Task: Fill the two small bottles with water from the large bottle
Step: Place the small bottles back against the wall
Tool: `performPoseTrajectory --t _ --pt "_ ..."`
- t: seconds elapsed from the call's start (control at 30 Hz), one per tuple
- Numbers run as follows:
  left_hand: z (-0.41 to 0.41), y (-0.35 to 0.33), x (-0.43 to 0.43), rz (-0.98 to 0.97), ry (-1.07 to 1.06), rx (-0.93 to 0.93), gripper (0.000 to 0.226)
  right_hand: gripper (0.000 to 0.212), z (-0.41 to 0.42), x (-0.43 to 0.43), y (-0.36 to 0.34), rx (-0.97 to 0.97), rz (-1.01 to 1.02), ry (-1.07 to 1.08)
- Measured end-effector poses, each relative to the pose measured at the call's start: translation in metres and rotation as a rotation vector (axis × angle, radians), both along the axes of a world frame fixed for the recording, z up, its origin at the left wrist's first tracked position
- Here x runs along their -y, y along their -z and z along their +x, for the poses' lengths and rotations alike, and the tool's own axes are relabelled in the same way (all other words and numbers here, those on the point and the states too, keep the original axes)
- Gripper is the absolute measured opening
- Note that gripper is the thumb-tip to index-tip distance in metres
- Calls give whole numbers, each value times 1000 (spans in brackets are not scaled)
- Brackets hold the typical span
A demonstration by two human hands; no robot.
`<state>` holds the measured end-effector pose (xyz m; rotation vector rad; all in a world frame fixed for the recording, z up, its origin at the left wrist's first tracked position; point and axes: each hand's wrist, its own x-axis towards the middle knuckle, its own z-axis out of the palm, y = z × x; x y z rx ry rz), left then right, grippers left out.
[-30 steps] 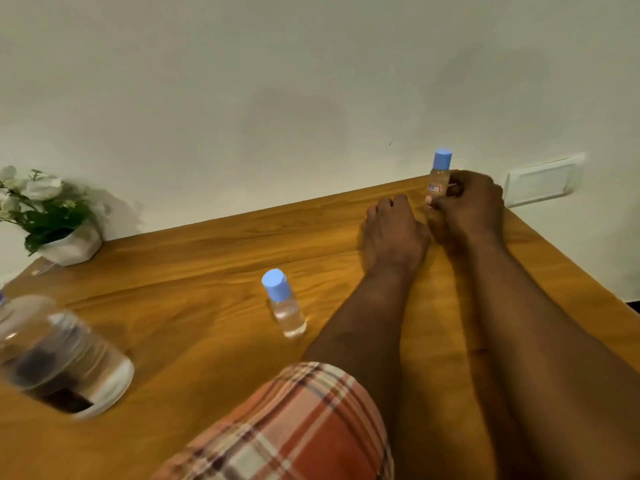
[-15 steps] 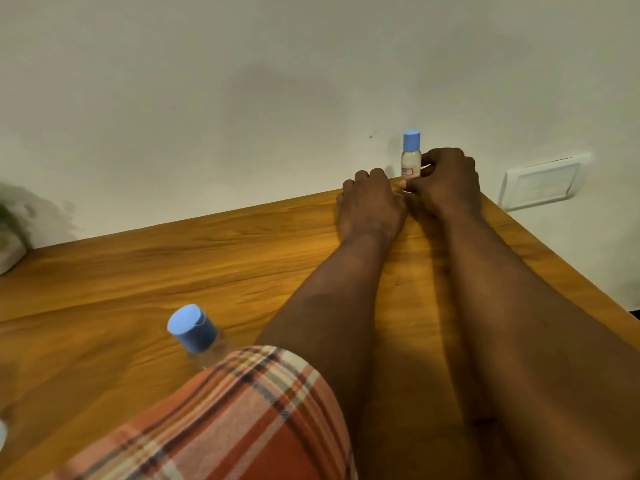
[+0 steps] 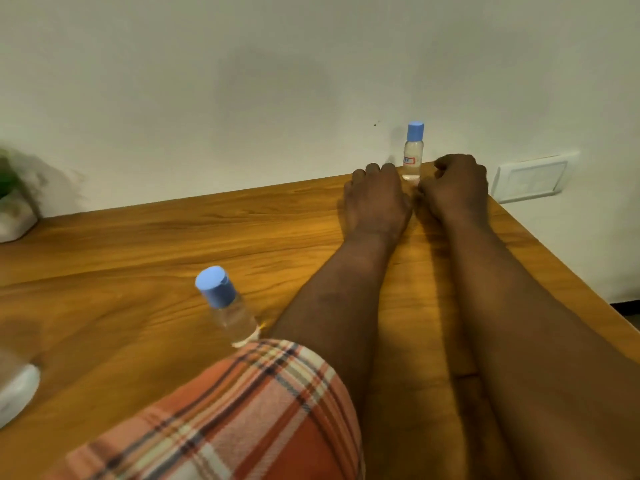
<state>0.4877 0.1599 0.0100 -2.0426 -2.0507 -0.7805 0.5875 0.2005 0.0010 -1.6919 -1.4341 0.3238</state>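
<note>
1. The far small bottle [image 3: 412,154] stands upright at the desk's [image 3: 138,258] back edge by the wall, blue cap up, long axis vertical.
2. The near small bottle [image 3: 227,304] stands just beside the plaid sleeve [image 3: 242,417], cap up, leaning leftward in this wide view.
3. The left hand [image 3: 375,199] lies flat, fingers together, holding nothing.
4. The right hand [image 3: 453,188] is loosely curled, apart from the far bottle, empty.

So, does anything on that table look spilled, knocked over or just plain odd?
Nothing stands out. Both small bottles, one at the far edge between the hands and one nearer, stand upright with blue caps on. The wooden table shows no puddle. The near bottle's lean looks like wide-angle lens distortion.
</note>
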Motion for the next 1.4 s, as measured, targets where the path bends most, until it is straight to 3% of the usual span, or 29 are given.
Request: performPoseTrajectory --t 0.2,0.4,0.67,0.77,0.83,0.93,1.03,1.17,1.4 --pt "5 -7 71 -26 120 -1 28 22 -4 67 -4 -27 42 50" --pt "-10 -9 169 -26 169 103 29 25 -31 154 -8 -91 28 -135" --pt "-68 -6 271 80 -67 391 35 43 -96 234 -6 -336 -151 -497" --pt "-98 -11 280 79 -176 456 38 53 -116 247 -8 -285 -199 -557" --pt "-114 -13 284 69 -232 479 38 40 -126 255 -10 -204 -179 -583" --pt "-125 -14 284 42 -264 525 41 24 -139 262 -11 -165 -132 -508" --pt "-124 -12 281 10 -266 548 42 35 -145 264 -10 -174 -119 -422" --pt "-110 -9 277 -24 -249 545 37 29 -135 267 -9 -216 -60 -416" --pt "-86 -9 246 -72 -115 472 46 37 -89 236 -6 -267 -8 -257"
